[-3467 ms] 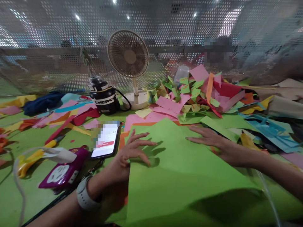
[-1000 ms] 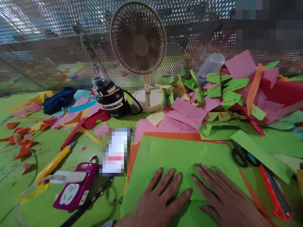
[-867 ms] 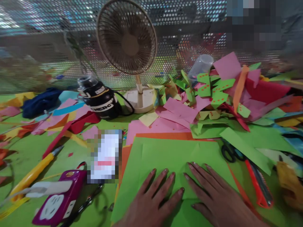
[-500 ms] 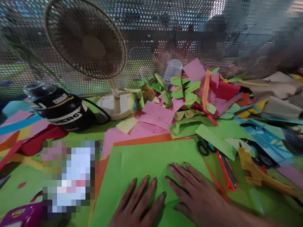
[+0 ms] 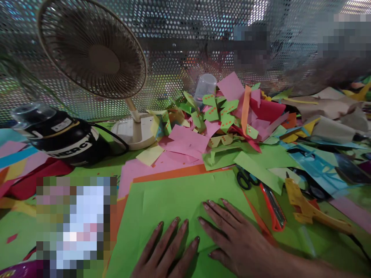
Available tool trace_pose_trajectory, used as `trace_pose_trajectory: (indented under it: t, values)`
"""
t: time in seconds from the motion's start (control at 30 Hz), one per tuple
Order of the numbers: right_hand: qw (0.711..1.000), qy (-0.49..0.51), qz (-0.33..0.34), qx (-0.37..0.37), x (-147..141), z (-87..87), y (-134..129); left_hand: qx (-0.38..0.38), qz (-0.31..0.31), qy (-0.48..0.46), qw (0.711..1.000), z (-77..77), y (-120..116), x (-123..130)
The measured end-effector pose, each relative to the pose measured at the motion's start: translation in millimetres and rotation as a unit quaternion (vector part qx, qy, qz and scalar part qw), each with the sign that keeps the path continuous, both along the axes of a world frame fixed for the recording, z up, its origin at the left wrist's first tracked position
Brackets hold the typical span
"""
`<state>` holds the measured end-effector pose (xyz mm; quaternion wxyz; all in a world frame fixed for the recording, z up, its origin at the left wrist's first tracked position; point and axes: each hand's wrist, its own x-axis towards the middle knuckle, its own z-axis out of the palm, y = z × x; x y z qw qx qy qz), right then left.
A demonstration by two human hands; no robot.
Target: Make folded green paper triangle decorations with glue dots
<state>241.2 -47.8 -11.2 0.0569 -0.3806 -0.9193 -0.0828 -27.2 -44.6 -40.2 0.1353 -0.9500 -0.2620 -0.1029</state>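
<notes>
A large sheet of green paper lies in front of me, with an orange sheet showing along its edges underneath. My left hand rests flat on the lower part of the green sheet, fingers spread. To its right, my right hand also lies on the sheet, palm down with the fingers stretched out. Neither hand grips anything. Just right of the sheet are black-handled scissors, partly covered by a green strip, and a red box cutter.
A yellow glue gun lies at the right. Coloured paper scraps and a clear plastic cup pile up behind. A fan and a black bottle stand at the back left, before a perforated metal screen.
The view has shifted slightly, so most things sit a little further left. Both hands stay flat on the green paper in nearly the same pose.
</notes>
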Motion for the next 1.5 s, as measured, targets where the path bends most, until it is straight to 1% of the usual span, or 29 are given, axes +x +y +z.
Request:
trace_pose_trajectory:
  t: [0.17, 0.5, 0.77, 0.93, 1.03, 1.1, 1.17, 1.23, 1.37, 1.5]
  values:
    - [1.0, 0.008, -0.003, -0.016, 1, -0.2, 0, -0.004, -0.004, -0.009, 1.0, 0.0, 0, 0]
    - [0.999, 0.019, 0.0, -0.036, -1, 8.3, 3, -0.011, -0.005, 0.002, 1.0, 2.4, 0, 0]
    - [0.999, 0.025, -0.015, -0.043, -2, 3.6, 0, -0.009, -0.004, 0.029, 1.0, 6.2, 0, -1]
    - [0.999, 0.035, -0.008, -0.018, 0, -3.3, 0, -0.019, 0.006, 0.04, 0.999, 5.9, -2, 2]
    - [0.999, 0.031, 0.005, 0.006, 3, -7.8, 1, -0.028, 0.02, 0.017, 0.999, 2.8, -4, 5]
    - [0.999, 0.033, 0.014, 0.021, 5, -10.1, 2, -0.044, 0.024, -0.004, 0.999, 3.5, -5, 6]
    - [0.998, 0.041, 0.025, 0.033, 6, -12.0, 3, -0.082, 0.025, 0.02, 0.996, 7.3, -6, 6]
    - [0.998, 0.044, 0.034, 0.041, 8, -14.1, 4, -0.104, 0.027, 0.026, 0.994, 12.3, -7, 6]
    - [0.997, 0.043, 0.043, 0.045, 11, -17.4, 6, -0.141, 0.035, 0.015, 0.989, 18.7, -7, 6]
    - [0.997, 0.045, 0.057, 0.037, 13, -14.4, 7, -0.194, 0.038, 0.021, 0.98, 22.6, -8, 5]
